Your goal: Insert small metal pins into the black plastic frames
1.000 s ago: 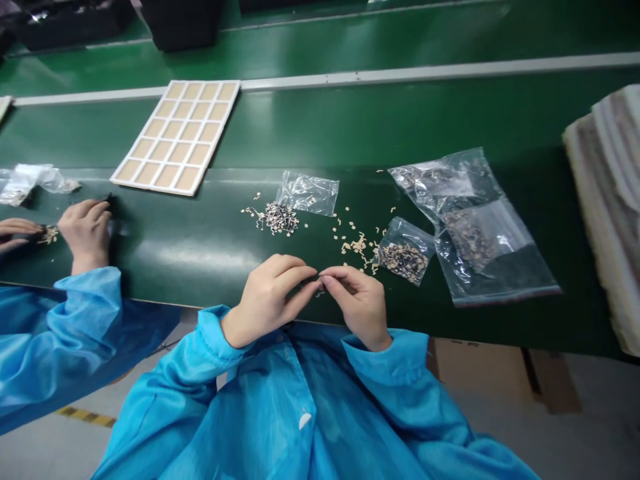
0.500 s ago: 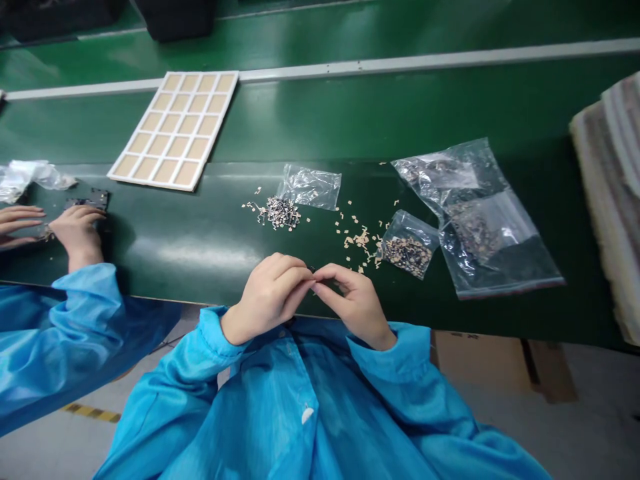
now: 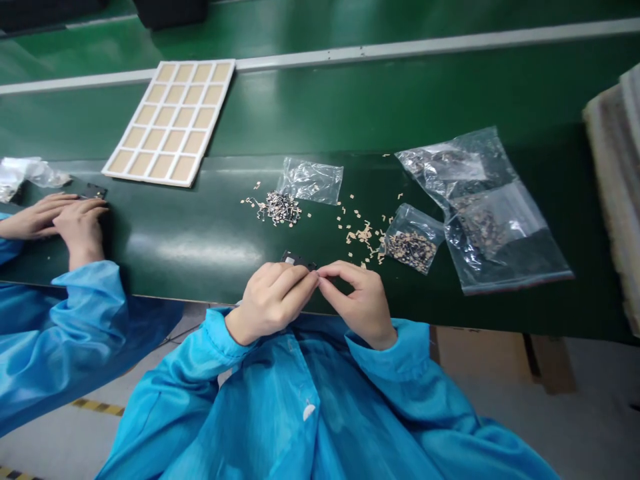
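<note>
My left hand point(image 3: 273, 297) is closed on a small flat black plastic part point(image 3: 296, 259), whose far edge shows past the fingers. Thumb and forefinger of my right hand point(image 3: 361, 301) pinch together at the part's right end. Whatever lies between those fingertips is too small to make out. Beyond my hands is a heap of small metal pieces point(image 3: 283, 208). Loose tan pieces point(image 3: 364, 233) lie scattered to the right, by the mouth of a small clear bag point(image 3: 413, 243) filled with similar pieces.
An emptied-looking clear bag point(image 3: 313, 181) lies behind the heap. A larger zip bag point(image 3: 505, 267) rests at right, near a stack of thick sheets point(image 3: 613, 167). A white gridded tray point(image 3: 197, 133) is back left. A co-worker's hands point(image 3: 75, 223) handle a black part at far left.
The black part now shows beyond my left fingers, where it was mostly hidden. My right fingertips stay pinched beside it. At far left, the co-worker's hands have come together.
</note>
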A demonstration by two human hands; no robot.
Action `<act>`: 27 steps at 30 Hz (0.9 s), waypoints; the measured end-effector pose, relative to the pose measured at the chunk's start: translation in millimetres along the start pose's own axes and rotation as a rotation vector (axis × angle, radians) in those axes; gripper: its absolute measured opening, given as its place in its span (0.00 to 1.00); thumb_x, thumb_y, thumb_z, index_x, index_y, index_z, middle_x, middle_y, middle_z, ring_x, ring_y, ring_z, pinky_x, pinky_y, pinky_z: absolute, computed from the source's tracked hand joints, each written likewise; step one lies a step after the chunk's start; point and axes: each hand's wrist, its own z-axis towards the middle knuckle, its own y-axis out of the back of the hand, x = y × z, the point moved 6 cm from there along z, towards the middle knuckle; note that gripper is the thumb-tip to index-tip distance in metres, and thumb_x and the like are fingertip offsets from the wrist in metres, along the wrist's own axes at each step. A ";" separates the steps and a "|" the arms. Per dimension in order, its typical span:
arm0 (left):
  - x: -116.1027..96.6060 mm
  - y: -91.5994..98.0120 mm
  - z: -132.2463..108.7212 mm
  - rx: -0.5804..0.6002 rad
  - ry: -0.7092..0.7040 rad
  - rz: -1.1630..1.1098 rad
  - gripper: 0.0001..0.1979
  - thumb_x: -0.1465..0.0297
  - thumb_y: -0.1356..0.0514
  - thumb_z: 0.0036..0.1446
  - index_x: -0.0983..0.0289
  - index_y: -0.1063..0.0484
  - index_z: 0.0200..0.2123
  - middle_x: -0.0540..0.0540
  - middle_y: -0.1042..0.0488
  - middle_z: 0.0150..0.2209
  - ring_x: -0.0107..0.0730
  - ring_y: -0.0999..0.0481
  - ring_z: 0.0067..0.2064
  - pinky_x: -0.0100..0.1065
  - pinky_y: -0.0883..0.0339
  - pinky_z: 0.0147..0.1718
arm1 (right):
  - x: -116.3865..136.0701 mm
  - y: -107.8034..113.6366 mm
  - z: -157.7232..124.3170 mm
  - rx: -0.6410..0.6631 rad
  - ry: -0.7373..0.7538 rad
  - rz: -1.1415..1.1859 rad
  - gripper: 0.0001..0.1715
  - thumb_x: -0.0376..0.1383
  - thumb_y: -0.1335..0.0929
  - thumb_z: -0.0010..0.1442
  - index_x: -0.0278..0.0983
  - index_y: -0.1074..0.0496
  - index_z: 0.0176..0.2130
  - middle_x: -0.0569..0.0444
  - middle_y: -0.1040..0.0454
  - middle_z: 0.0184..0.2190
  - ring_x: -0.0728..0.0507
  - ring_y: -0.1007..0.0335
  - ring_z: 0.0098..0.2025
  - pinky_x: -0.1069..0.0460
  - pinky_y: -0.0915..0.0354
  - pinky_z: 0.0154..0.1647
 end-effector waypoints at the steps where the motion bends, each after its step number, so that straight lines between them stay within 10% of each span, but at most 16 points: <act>1: 0.4 -1.3 0.7 0.018 0.009 0.006 0.06 0.75 0.40 0.60 0.66 0.28 0.41 0.56 0.21 0.35 0.31 0.24 0.34 0.32 0.33 0.31 | 2.9 0.5 -0.4 -0.006 0.025 -0.023 0.07 0.31 0.33 0.59 0.38 0.26 0.30 0.55 0.22 0.27 0.47 0.26 0.29 0.53 0.29 0.31; 18: 5.1 -15.6 29.4 0.043 0.029 -0.115 0.05 0.74 0.44 0.63 0.67 0.29 0.37 0.57 0.23 0.34 0.30 0.26 0.33 0.31 0.33 0.31 | 6.9 25.1 -10.9 -0.110 0.123 -0.183 0.08 0.29 0.34 0.60 0.39 0.27 0.32 0.53 0.21 0.29 0.46 0.25 0.30 0.52 0.30 0.32; 23: 30.3 -65.8 64.5 0.304 0.133 -0.080 0.14 0.69 0.48 0.66 0.66 0.28 0.30 0.57 0.25 0.31 0.32 0.27 0.33 0.33 0.32 0.32 | -10.8 41.0 -18.1 -0.126 -0.009 -0.147 0.06 0.30 0.33 0.59 0.40 0.27 0.31 0.55 0.22 0.28 0.45 0.25 0.30 0.51 0.29 0.33; 27: 30.2 -72.8 72.6 0.388 0.151 -0.139 0.16 0.80 0.48 0.59 0.69 0.29 0.49 0.63 0.25 0.48 0.40 0.26 0.46 0.40 0.29 0.43 | -16.1 45.8 -18.8 -0.129 0.004 -0.177 0.06 0.30 0.34 0.60 0.39 0.27 0.32 0.54 0.22 0.30 0.45 0.25 0.31 0.51 0.29 0.34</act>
